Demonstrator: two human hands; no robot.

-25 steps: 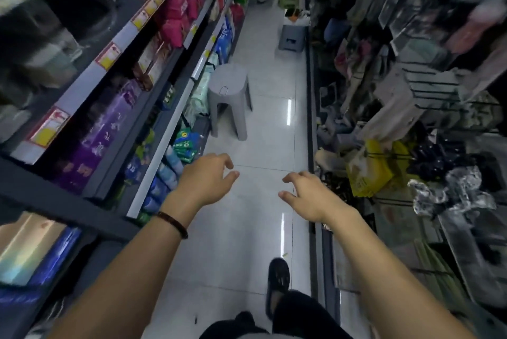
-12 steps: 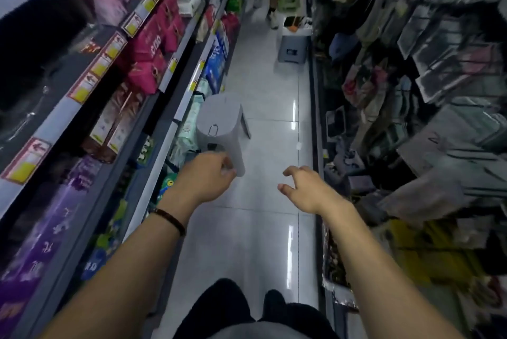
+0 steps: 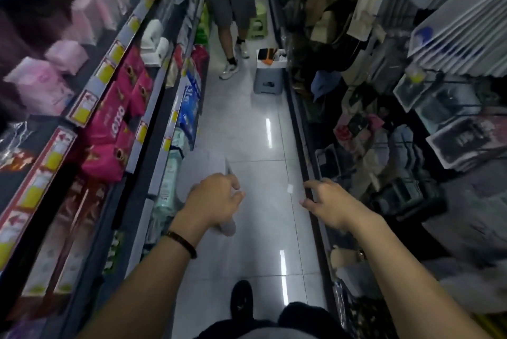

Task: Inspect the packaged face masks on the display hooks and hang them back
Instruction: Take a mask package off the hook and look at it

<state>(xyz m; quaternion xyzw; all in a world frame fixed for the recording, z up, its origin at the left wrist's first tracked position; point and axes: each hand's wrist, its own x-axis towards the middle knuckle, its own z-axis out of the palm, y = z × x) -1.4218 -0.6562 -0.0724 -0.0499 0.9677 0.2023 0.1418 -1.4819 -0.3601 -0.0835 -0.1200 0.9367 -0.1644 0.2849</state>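
Observation:
Flat packaged face masks [image 3: 455,36] hang in overlapping rows on display hooks at the upper right of a narrow shop aisle, with darker packets [image 3: 466,141] below them. My left hand [image 3: 216,201] and my right hand [image 3: 329,204] are stretched out in front of me over the tiled floor, fingers loosely curled and holding nothing. Both hands are well short of the mask packets and touch no goods.
A grey plastic stool [image 3: 203,171] stands on the floor just beyond my left hand. Shelves of pink and red packs [image 3: 115,130] line the left side. Farther down the aisle a person [image 3: 233,9] stands beside a small grey step stool [image 3: 267,75].
I have walked forward along the aisle; the grey stool is now right under my left hand and the person ahead is nearer. The view has tilted up toward the hanging packets. Both hands stay empty.

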